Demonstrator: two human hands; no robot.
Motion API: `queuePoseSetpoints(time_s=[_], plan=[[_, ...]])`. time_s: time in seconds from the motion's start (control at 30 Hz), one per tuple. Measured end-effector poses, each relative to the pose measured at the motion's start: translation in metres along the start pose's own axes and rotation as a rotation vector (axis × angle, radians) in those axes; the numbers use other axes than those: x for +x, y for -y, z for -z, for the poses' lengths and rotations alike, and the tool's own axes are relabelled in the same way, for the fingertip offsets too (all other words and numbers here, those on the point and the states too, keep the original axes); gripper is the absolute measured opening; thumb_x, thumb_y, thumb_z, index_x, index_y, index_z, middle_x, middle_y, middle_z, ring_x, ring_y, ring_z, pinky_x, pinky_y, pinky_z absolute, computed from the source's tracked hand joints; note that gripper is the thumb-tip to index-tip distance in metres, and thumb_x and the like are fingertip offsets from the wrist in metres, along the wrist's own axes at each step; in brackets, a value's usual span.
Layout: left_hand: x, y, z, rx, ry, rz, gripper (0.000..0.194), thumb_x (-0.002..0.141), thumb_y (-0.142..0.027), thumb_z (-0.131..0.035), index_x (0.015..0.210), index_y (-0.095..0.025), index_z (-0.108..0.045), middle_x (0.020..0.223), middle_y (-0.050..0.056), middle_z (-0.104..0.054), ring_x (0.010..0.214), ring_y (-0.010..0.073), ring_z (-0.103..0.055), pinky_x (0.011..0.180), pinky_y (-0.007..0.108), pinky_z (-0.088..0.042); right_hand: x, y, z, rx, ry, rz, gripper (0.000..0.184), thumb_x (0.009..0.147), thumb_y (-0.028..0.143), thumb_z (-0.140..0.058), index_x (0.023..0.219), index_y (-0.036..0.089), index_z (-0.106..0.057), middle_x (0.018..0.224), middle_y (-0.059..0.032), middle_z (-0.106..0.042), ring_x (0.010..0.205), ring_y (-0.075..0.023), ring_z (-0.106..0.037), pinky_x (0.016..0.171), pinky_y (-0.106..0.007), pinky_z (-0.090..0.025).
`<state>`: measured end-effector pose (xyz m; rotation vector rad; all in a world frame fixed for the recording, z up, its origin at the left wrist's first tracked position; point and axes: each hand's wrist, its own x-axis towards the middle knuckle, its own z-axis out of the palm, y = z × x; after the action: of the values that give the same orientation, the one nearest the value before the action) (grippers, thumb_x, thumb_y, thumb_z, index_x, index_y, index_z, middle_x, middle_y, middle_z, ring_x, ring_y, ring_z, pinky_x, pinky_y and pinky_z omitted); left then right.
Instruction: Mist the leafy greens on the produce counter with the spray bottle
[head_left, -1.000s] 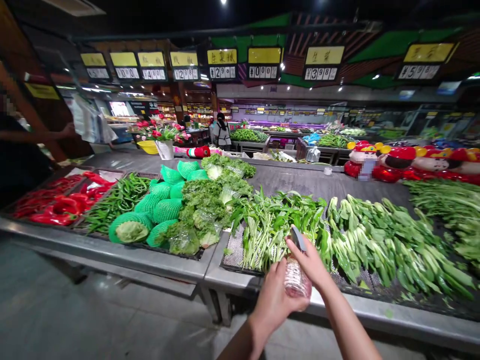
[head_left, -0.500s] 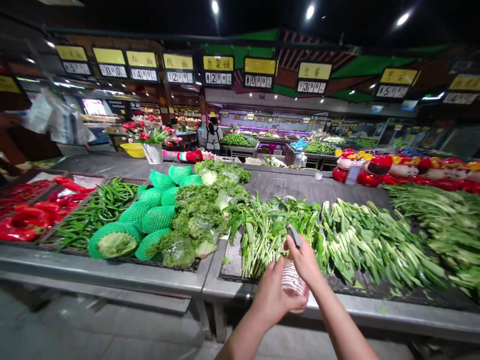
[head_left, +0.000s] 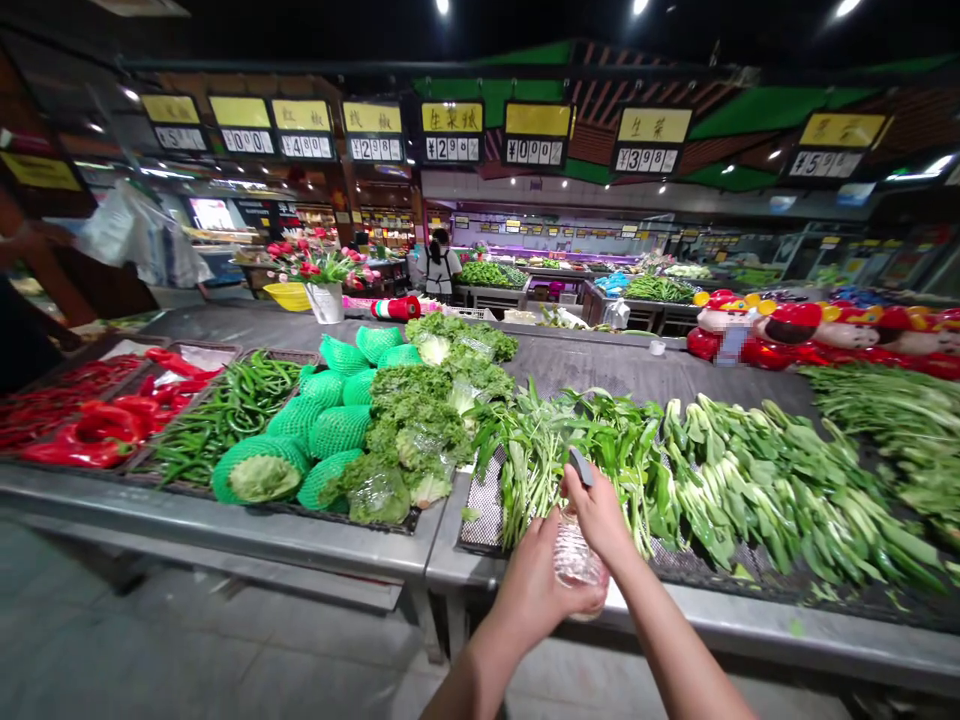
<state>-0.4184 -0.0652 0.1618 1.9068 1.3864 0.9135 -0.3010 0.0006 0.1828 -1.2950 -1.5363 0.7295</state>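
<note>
My left hand (head_left: 534, 592) wraps round the body of a small clear plastic spray bottle (head_left: 574, 556), holding it upright in front of the stall's edge. My right hand (head_left: 600, 512) is closed round the bottle's top, fingers on its grey spray head (head_left: 580, 467). The bottle hangs just in front of a bed of long-stemmed leafy greens (head_left: 570, 440) lying on a black mesh mat (head_left: 484, 510).
A long steel produce stall (head_left: 315, 535) carries red peppers (head_left: 97, 425), green chillies (head_left: 225, 410), net-wrapped cabbages (head_left: 330, 425), lettuce (head_left: 420, 410) and bok choy (head_left: 780, 480). Price signs (head_left: 450, 130) hang above. A person stands at the far left (head_left: 22, 330), another at the back (head_left: 441, 268).
Both hands and the bottle have stayed together and shifted slightly left and away, closer to the leafy greens. The view has swung a little.
</note>
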Motion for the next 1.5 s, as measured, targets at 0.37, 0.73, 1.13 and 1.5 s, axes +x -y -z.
queuePoseSetpoints(time_s=[0.37,0.73,1.13,1.5], plan=[[-0.018,0.002,0.015,0.021,-0.104,0.068,0.089,0.056,-0.037,-0.073,0.131,-0.018,-0.03,0.122,0.011,-0.046,0.113,0.0282,-0.043,0.099,0.04,-0.033,0.001,0.023,-0.021,-0.035,0.069,0.106,0.04,0.085,0.051,-0.038,0.074,0.018,-0.057,0.066,-0.0022,-0.06,0.057,-0.0164,-0.054,0.056,-0.027,-0.04],[-0.049,0.019,-0.011,-0.013,-0.052,0.177,0.094,0.049,-0.031,-0.078,0.129,-0.015,-0.032,0.117,0.01,-0.048,0.108,0.0268,-0.046,0.096,0.037,-0.036,-0.035,-0.008,-0.03,0.009,0.094,0.032,0.036,0.082,0.048,-0.043,0.085,0.017,-0.06,0.078,-0.0051,-0.065,0.071,-0.0201,-0.058,0.065,-0.029,-0.043],[-0.089,0.038,-0.065,-0.039,0.03,0.318,0.094,0.049,-0.025,-0.072,0.13,-0.009,-0.028,0.121,0.013,-0.045,0.111,0.0277,-0.044,0.098,0.034,-0.034,-0.085,-0.059,-0.035,0.019,0.151,-0.099,0.037,0.084,0.05,-0.039,0.076,0.018,-0.057,0.063,-0.0018,-0.058,0.057,-0.0171,-0.054,0.056,-0.028,-0.041],[-0.097,0.034,-0.075,-0.024,0.154,0.286,0.091,0.048,-0.03,-0.075,0.127,-0.011,-0.033,0.115,0.01,-0.049,0.106,0.025,-0.046,0.093,0.029,-0.036,-0.103,-0.075,-0.019,-0.059,0.092,-0.17,0.042,0.085,0.052,-0.037,0.06,0.021,-0.05,0.056,-0.001,-0.056,0.056,-0.0175,-0.054,0.06,-0.029,-0.041]])
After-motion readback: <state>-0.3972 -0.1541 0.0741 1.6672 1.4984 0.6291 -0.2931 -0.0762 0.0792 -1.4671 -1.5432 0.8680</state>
